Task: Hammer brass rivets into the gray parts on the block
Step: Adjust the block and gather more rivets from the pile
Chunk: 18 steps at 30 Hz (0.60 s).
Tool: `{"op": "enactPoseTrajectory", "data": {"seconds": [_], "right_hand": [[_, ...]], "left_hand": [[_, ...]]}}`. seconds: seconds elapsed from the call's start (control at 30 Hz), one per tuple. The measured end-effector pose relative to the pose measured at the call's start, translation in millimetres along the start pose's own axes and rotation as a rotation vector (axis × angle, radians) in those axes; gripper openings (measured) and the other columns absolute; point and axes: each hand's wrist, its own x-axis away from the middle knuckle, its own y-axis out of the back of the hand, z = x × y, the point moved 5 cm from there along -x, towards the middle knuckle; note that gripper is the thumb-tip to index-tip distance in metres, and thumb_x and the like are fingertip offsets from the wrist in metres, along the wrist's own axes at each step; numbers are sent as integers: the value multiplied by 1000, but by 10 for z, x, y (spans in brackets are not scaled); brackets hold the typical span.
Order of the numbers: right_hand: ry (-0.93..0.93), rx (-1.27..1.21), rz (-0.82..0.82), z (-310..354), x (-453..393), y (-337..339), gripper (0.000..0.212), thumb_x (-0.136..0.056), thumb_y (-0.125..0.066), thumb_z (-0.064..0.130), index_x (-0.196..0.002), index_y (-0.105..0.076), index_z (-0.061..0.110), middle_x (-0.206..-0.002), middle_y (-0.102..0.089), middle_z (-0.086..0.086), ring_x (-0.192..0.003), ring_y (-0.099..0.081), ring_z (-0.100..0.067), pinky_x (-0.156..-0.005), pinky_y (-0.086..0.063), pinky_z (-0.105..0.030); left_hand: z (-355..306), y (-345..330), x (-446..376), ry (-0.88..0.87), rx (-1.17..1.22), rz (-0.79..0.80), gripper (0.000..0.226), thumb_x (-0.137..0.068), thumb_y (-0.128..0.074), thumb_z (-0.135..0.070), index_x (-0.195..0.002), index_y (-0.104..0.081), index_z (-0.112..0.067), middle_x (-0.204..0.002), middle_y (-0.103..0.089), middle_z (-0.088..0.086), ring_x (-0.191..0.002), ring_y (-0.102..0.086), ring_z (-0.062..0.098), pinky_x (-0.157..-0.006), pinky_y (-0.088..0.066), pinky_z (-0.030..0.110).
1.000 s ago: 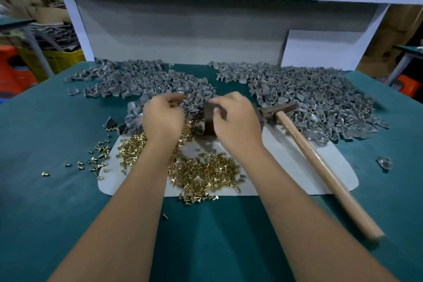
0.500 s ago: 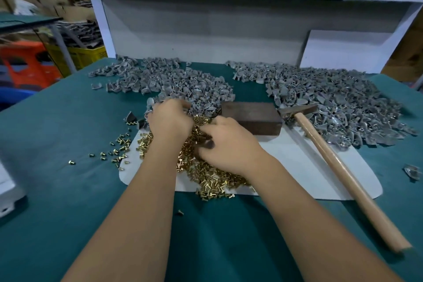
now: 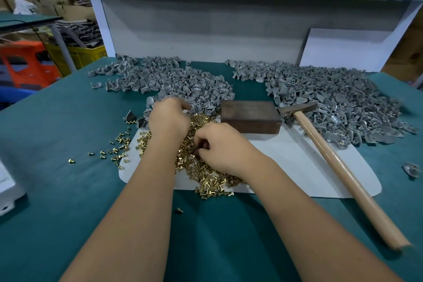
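- Right hand (image 3: 225, 146): fingers curled into loose brass rivet heap (image 3: 206, 175); pinch unclear.
- Left hand (image 3: 169, 119): fingers bent over gray plastic parts (image 3: 183, 82), 11 o'clock; hold unclear.
- Brown rectangular block (image 3: 250, 117) bare, 1 o'clock.
- Pick one rivet, shank down, before reaching for wooden-handled hammer (image 3: 338, 167).

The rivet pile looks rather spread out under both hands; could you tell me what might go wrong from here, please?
1. Loose brass rivets already lie off the white sheet; more rummaging by the right hand could scatter others.
2. The hammer handle reaches toward the table edge; a bumped forearm might knock it off.
3. The left hand sits where the gray parts meet the rivets, so the piles may mix.
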Motion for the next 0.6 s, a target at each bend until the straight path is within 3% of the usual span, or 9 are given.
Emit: {"op": "enactPoseTrajectory", "data": {"seconds": [0.13, 0.3, 0.47, 0.53, 0.6], "right_hand": [[-23, -21, -7, -19, -17, 11, 13, -84, -66, 13, -78, -70, 24, -83, -65, 2, -76, -58, -17, -68, -48, -27], [-72, -160, -62, -95, -3, 79, 18, -81, -70, 7, -87, -75, 23, -79, -62, 10, -74, -60, -10, -72, -51, -24], [-147, -277, -188, -221, 7, 218, 24, -79, -72, -1, -91, -75, 20, -85, -59, 11, -78, -63, -10, -79, -56, -30], [-152, -310, -254, -270, 15, 286, 27, -79, -70, -3, -93, -75, 18, -81, -57, 12, -78, -63, -9, -80, -56, -30], [-160, -347, -313, -320, 31, 336, 31, -79, -66, -6, -92, -75, 20, -84, -57, 12, -77, -62, -8, -79, -56, -27]], "left_hand": [[-40, -12, -16, -22, 28, 7, 52, -79, -50, 10, -116, -70, -21, -124, -64, 7, -107, -60, 30, -84, -51, 36], [-45, 18, -33, -18, 130, -46, 42, -85, -51, 9, -113, -71, -16, -119, -68, 9, -109, -61, 28, -91, -52, 37], [-59, 51, -24, 1, 378, -84, 38, -86, -55, 7, -109, -72, -18, -113, -69, 6, -76, -61, 23, -64, -46, 26], [-53, 45, -24, 6, 466, -68, 36, -86, -62, 5, -108, -72, -21, -116, -68, 3, -85, -65, 29, -62, -44, 24], [-65, 62, -18, -5, 497, -65, 33, -84, -70, -1, -108, -72, -24, -121, -66, 0, -101, -65, 23, -70, -45, 22]]}}
